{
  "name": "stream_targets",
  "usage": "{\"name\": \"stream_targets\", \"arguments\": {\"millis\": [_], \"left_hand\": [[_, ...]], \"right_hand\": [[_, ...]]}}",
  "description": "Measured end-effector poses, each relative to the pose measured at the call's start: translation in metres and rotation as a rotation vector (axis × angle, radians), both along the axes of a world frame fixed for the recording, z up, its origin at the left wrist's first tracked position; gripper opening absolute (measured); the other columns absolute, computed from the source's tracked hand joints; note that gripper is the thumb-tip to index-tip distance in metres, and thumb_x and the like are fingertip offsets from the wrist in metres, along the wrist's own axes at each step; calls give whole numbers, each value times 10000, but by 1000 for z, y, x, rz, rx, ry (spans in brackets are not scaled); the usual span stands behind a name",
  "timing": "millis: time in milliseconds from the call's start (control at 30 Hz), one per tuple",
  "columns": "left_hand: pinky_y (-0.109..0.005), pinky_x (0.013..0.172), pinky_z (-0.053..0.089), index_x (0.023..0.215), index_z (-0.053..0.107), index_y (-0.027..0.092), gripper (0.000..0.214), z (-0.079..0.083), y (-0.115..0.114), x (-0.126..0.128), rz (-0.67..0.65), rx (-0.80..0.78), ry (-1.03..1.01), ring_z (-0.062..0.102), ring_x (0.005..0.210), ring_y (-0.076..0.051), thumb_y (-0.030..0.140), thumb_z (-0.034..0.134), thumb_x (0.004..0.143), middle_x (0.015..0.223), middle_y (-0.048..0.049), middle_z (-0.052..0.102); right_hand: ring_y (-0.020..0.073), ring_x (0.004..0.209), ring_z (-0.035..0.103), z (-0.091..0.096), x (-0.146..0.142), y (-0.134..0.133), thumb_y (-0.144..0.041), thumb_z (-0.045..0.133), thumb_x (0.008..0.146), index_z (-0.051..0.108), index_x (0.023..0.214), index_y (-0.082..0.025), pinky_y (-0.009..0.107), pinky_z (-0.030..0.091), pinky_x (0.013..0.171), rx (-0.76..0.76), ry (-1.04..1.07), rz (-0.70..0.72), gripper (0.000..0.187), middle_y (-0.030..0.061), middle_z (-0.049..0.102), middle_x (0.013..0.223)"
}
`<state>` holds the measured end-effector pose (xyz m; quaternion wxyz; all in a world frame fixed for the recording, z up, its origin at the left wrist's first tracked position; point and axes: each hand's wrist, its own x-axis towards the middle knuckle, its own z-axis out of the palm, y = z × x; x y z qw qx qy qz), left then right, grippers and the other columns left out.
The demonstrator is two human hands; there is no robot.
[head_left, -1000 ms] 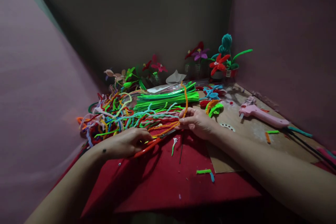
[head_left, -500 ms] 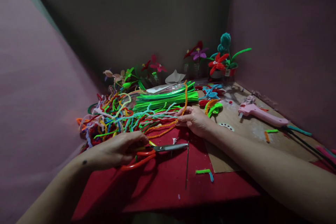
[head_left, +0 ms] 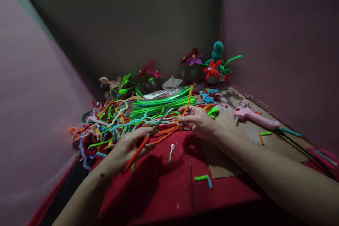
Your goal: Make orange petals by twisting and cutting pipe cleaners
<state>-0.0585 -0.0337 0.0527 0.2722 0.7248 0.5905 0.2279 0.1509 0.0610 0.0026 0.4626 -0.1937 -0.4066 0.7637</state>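
Note:
My left hand (head_left: pixel 132 144) is closed on a pair of scissors with orange handles (head_left: pixel 138 153). Their blades point up and to the right, beside the pile of pipe cleaners. My right hand (head_left: pixel 199 121) pinches an orange pipe cleaner (head_left: pixel 190 98) between thumb and fingers. One end of it stands up above the fingertips, and orange lengths run left from the hand toward the scissors. A small white-tipped green piece (head_left: pixel 171 152) lies on the red tabletop (head_left: pixel 164 187) below the hands.
Loose coloured pipe cleaners (head_left: pixel 106 122) spread at left, with a green bundle (head_left: pixel 161 105) behind. Pipe-cleaner flowers (head_left: pixel 212 69) stand at the back. A pink glue gun (head_left: pixel 258 117) rests on cardboard (head_left: pixel 238 155) at right. Green and blue offcuts (head_left: pixel 202 177) lie near the front edge.
The scissors have swung from lying level toward the right to pointing up and right, and the left hand turned with them. The right hand still holds the orange pipe cleaner. The view shifted slightly.

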Motion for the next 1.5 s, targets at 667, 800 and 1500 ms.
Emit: {"name": "stream_targets", "arguments": {"millis": [667,800,1500], "left_hand": [[-319,834,431,1349,304,213,468,-24,-3,4,-223,274,443,510,959,-179,155,315,884,1113,-120,438],[-317,796,448,1354,279,212,496,-25,-5,2,-248,340,455,513,921,-178,142,339,867,1093,-116,444],[-317,819,434,1364,230,212,492,-18,-9,5,-282,271,532,508,918,-178,123,279,882,1135,-124,414]], "right_hand": [[109,486,573,6,7,-9,-15,613,600,501,920,-137,258,489,503,68,95,298,361,-26,597,604],[102,469,556,3,4,-9,-28,627,613,483,884,-139,267,492,500,40,104,309,327,-49,551,569],[80,475,490,1,1,-11,-2,585,595,544,805,-126,217,436,432,-163,170,347,247,-46,479,558]]}}
